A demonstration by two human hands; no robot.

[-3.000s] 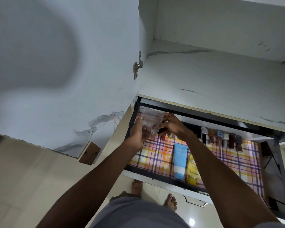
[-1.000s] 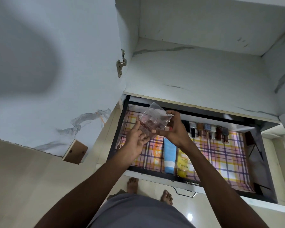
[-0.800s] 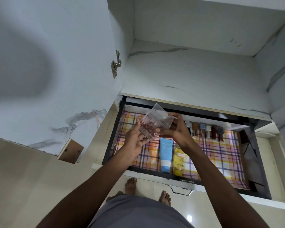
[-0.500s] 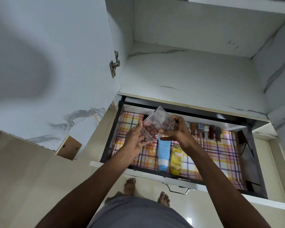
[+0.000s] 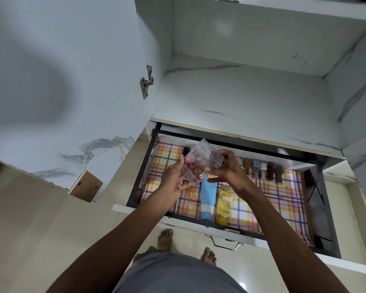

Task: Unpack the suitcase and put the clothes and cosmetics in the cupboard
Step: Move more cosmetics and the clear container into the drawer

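Facing a white marble-patterned cupboard [image 5: 241, 92], door swung open to the left. Below the shelf, pulled out towards the body, a drawer [image 5: 323, 210] lined with checked paper in pink, yellow and purple.

Compared with three seconds ago: no longer reaching low into the drawer's back left corner. Over the last second, lifted a little clear of the liner and tipped onto a corner, a clear box [image 5: 201, 163] with small pink and reddish pieces inside. Not set down yet; held in the air over the left half of the drawer, between both hands. Likely being turned for a look or for a better way to lay it, so the placing step remains open.

Left hand [image 5: 173, 182]: cupped against the box's left side, one finger up along the wall, the others curled under the lower corner. Right hand [image 5: 228, 168]: clamped on the box's right end, thumb below and fingers over the top.

Already lying in the drawer, just below the box: a blue tube [image 5: 207, 199] and, touching its right side, a yellow tube [image 5: 225, 206]. Standing along the back wall to the right of the hands, a row of nail polish bottles [image 5: 260, 170].

Readable on the yellow tube: "GARNIER". On the blue tube, too blurred to read. On the box and bottles, nothing legible.
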